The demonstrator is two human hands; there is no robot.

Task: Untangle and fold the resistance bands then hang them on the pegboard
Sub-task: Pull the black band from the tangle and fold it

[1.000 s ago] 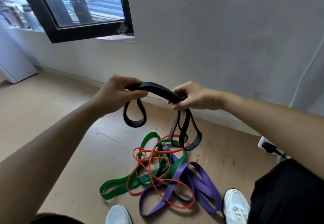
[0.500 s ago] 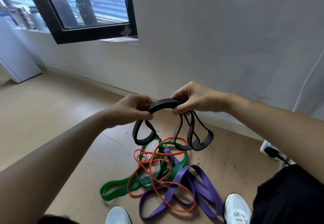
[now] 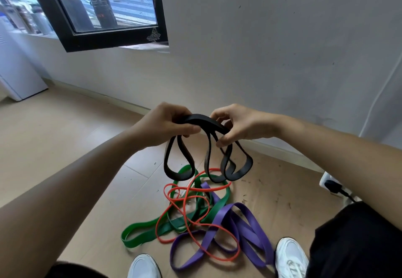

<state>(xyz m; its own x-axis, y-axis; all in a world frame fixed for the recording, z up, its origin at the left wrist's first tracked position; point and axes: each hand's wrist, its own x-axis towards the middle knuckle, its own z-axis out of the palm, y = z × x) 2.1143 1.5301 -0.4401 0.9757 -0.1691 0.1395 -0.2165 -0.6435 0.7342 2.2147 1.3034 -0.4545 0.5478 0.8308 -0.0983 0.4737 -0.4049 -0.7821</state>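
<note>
Single head-worn wide view, forward-down, seemingly close above the floor (image 3: 54,129).

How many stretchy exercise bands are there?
4. A black band is held by the left hand and right hand; a green band, a thin orange band and a purple band lie tangled on the floor. The tangle could hide more.

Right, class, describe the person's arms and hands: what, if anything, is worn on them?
Both hands are bare: the left hand and right hand show no gloves or rings. The left forearm and right forearm are uncovered, with no sleeve, watch or bracelet in view.
</note>
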